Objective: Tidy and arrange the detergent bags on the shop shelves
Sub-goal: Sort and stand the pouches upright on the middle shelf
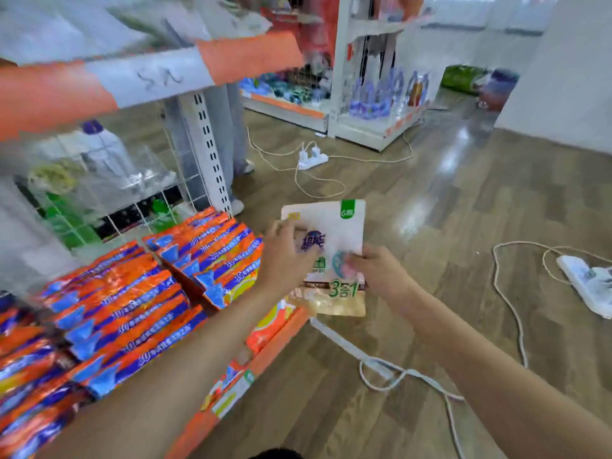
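White-and-green detergent pouch (331, 256), held upright in the air just off the shelf's front corner, its printed face toward the camera, probably for reading before sorting. Left hand (286, 256) pinches its left edge; right hand (374, 271) curls round its right side. Orange-and-blue detergent bags (132, 303) lie stacked in rows on the low shelf (281, 339).

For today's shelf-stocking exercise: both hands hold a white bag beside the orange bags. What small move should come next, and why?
Probably carry the white bag left, over the shelf edge. Left hand and right hand both grip it out over the floor, off the shelf where the orange bags lie in rows.
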The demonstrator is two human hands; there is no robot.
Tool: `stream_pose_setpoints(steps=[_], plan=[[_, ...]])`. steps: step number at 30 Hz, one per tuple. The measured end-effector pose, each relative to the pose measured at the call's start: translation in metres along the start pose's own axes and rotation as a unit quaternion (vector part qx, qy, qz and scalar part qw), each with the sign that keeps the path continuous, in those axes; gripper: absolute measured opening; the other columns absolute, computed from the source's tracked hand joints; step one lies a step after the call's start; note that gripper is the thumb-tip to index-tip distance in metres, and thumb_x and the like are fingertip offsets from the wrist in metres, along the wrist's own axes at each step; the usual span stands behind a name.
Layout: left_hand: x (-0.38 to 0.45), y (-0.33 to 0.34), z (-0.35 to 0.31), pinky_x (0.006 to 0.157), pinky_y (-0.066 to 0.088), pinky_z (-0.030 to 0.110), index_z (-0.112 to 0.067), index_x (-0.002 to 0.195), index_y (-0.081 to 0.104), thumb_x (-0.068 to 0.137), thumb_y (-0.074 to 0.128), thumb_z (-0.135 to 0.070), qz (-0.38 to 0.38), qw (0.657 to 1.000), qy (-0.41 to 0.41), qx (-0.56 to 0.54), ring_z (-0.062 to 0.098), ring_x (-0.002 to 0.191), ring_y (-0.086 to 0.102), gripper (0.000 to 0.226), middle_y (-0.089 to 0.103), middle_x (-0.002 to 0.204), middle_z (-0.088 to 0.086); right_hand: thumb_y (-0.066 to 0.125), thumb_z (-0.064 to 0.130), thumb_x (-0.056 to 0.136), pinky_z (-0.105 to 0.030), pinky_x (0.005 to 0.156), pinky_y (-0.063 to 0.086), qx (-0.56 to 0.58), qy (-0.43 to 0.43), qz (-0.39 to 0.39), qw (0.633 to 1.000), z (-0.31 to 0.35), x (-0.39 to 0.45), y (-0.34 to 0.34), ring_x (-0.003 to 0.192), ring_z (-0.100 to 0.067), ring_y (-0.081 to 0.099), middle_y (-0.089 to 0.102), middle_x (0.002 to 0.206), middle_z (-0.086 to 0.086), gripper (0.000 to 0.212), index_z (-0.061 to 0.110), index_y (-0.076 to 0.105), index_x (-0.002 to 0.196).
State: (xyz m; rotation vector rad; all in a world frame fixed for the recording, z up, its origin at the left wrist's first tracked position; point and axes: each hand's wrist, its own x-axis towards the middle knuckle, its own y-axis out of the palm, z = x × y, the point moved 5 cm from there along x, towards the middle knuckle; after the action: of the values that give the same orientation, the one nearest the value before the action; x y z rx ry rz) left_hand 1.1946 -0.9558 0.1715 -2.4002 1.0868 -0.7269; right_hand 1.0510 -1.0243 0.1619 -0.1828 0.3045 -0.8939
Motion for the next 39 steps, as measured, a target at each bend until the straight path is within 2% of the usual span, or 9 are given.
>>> stream_pose_setpoints(steps=[5,10,14,17,21,25,28,33,39], plan=[[0.020,-0.072,-0.050,0.105,0.033,0.034,0.001,0.126,0.045,0.083,0.067,-0.023,-0.109,0.993,0.051,-0.007,0.031,0.120,0.044,0.054,0.043,0.124,0.018,0.052,0.009,0.095,-0.028,0.076,0.049,0.041,-0.110,0.028,0.993,0.095,-0.022,-0.007,0.080,-0.013,0.061,0.069,0.085,0.002,0.019,0.020,0.066,0.088],[0.018,-0.153,-0.116,0.097,0.037,0.027,0.002,0.114,0.051,0.076,0.052,-0.026,-0.187,0.970,0.156,0.028,0.030,0.107,0.047,0.048,0.044,0.116,0.017,0.054,0.010,0.094,-0.034,0.089,0.046,0.091,-0.205,0.003,0.975,0.180,-0.042,-0.016,0.090,-0.015,0.062,0.069,0.093,0.002,0.021,0.025,0.067,0.089],[0.011,-0.214,-0.144,0.096,0.042,0.035,-0.006,0.115,0.053,0.071,0.055,-0.033,-0.220,0.959,0.170,0.064,0.030,0.101,0.052,0.051,0.038,0.111,0.004,0.052,0.007,0.094,-0.018,0.078,0.048,0.126,-0.260,0.037,0.957,0.236,-0.057,-0.009,0.077,-0.004,0.064,0.071,0.081,0.012,0.021,0.022,0.067,0.092],[0.006,-0.257,-0.154,0.091,0.041,0.021,-0.006,0.120,0.045,0.073,0.061,-0.035,-0.222,0.965,0.134,0.045,0.027,0.104,0.051,0.057,0.032,0.111,-0.001,0.053,0.009,0.093,-0.010,0.065,0.047,0.150,-0.273,0.070,0.948,0.267,-0.062,0.005,0.071,0.000,0.064,0.070,0.071,0.018,0.019,0.022,0.067,0.091],[-0.003,-0.313,-0.147,0.090,0.048,0.039,-0.020,0.102,0.040,0.071,0.070,-0.029,-0.278,0.954,0.095,-0.062,0.024,0.104,0.055,0.044,0.049,0.111,0.004,0.056,0.008,0.091,-0.020,0.083,0.050,0.201,-0.279,0.118,0.932,0.287,-0.063,0.049,0.086,-0.009,0.066,0.073,0.082,0.013,0.019,0.020,0.068,0.098],[-0.014,-0.366,-0.127,0.066,0.052,0.021,-0.018,0.107,0.047,0.082,0.065,0.005,-0.321,0.925,0.035,-0.198,0.012,0.083,0.061,0.038,0.063,0.096,0.002,0.059,0.011,0.090,-0.041,0.097,0.047,0.244,-0.262,0.186,0.915,0.297,-0.054,0.113,0.102,-0.026,0.065,0.072,0.102,-0.005,0.016,0.018,0.069,0.100],[-0.027,-0.413,-0.116,0.067,0.053,0.025,-0.008,0.117,0.050,0.081,0.067,0.004,-0.380,0.901,0.020,-0.210,0.014,0.079,0.064,0.042,0.067,0.096,0.005,0.058,0.014,0.092,-0.026,0.083,0.051,0.250,-0.272,0.234,0.899,0.321,-0.049,0.162,0.090,-0.014,0.065,0.071,0.093,0.002,0.014,0.021,0.068,0.098],[-0.053,-0.474,-0.119,0.069,0.056,0.027,-0.013,0.100,0.057,0.084,0.065,0.001,-0.474,0.862,0.067,-0.168,0.011,0.080,0.069,0.022,0.071,0.091,0.000,0.052,0.018,0.096,-0.003,0.064,0.042,0.213,-0.354,0.294,0.862,0.367,-0.054,0.224,0.071,0.013,0.060,0.064,0.080,0.021,0.013,0.025,0.063,0.095],[-0.085,-0.453,-0.058,0.083,0.057,0.035,-0.017,0.102,0.062,0.083,0.068,-0.003,-0.436,0.882,-0.071,-0.163,0.022,0.094,0.068,0.025,0.072,0.099,0.003,0.065,0.029,0.087,-0.038,0.095,0.048,-0.002,-0.403,0.314,0.859,0.355,-0.033,0.256,0.100,-0.013,0.064,0.070,0.103,0.006,0.016,0.025,0.068,0.102]])
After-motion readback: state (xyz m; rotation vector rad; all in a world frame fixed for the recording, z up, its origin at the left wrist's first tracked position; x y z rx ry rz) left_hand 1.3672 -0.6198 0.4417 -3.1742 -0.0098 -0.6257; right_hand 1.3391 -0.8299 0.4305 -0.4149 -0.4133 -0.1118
